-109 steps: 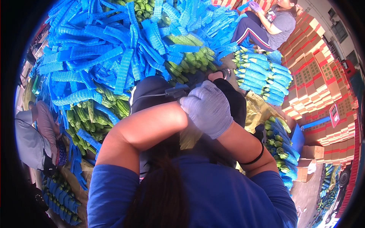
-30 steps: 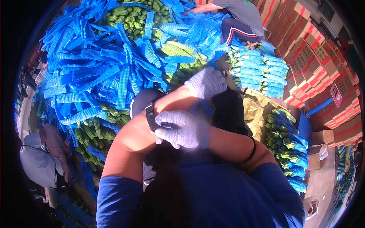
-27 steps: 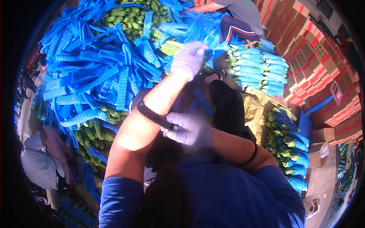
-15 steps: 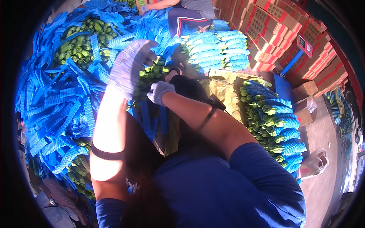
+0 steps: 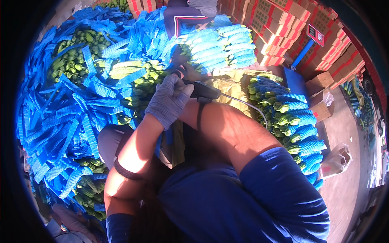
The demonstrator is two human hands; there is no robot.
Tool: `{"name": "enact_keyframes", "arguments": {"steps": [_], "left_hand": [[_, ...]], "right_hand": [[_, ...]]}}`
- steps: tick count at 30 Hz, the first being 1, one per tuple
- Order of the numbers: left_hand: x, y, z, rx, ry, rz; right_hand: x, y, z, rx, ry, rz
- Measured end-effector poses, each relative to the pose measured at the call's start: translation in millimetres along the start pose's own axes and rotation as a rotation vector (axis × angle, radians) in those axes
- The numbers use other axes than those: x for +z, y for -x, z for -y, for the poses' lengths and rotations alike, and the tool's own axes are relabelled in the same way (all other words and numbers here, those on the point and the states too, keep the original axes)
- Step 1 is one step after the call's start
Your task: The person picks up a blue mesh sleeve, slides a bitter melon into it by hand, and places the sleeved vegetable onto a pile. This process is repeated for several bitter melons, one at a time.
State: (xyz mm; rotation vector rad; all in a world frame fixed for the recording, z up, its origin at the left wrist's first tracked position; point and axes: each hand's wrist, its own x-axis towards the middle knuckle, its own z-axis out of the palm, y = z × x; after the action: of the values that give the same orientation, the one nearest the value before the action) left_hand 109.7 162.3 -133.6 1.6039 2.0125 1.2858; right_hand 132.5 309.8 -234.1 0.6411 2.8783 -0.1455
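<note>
Left hand point(image 5: 168, 103) in grey knit glove rests on right wrist at frame centre, over the black wrist device point(image 5: 204, 91) with thin white cable point(image 5: 247, 106). Right hand hidden; grip cannot be told. Risk: cable may snag among blue foam-net sleeves point(image 5: 60, 121) and green bananas point(image 5: 71, 60).

Left hand point(image 5: 168, 101) hemmed ahead and to left by heap of blue foam net sleeves point(image 5: 77, 117) mixed with green fruit point(image 5: 73, 60). Right forearm crosses just beside it, blocking rightward pass. Netted fruit rows point(image 5: 300, 125) crowd right side; stacked row point(image 5: 221, 46) and seated person's legs point(image 5: 184, 16) close off front. Cardboard boxes point(image 5: 291, 24) wall far right. Bare concrete floor point(image 5: 348, 121) open beyond right rows.
</note>
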Motion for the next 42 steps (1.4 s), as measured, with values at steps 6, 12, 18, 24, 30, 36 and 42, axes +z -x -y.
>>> {"name": "enact_keyframes", "arguments": {"steps": [6,12,18,24,30,36,42], "left_hand": [[13.4,-10.1,-8.0,-0.085,0.089,0.395],[18.8,3.8,-5.9,-0.088,0.197,0.338],[9.5,29.5,2.9,0.096,0.233,-0.046],[-102.4,45.9,-16.2,-0.054,0.081,-0.069],[-238.2,55.4,79.2,-0.154,-0.436,-0.227],[-254.0,36.5,155.6,-0.329,-0.341,-0.302],[-179.0,-2.7,159.5,-0.45,-0.045,-0.216]], "right_hand": [[20.8,7.9,-3.9,0.004,0.048,0.054],[23.8,10.8,6.1,-0.044,0.134,0.106],[3.8,2.0,36.8,-0.192,0.338,0.177],[-96.4,-6.7,46.5,-0.331,0.562,0.13],[-257.6,-43.0,-45.1,-0.143,0.397,0.05],[-231.0,-169.1,-25.3,-0.077,0.489,0.053],[6.5,-281.8,60.1,-0.569,0.408,0.17]]}}
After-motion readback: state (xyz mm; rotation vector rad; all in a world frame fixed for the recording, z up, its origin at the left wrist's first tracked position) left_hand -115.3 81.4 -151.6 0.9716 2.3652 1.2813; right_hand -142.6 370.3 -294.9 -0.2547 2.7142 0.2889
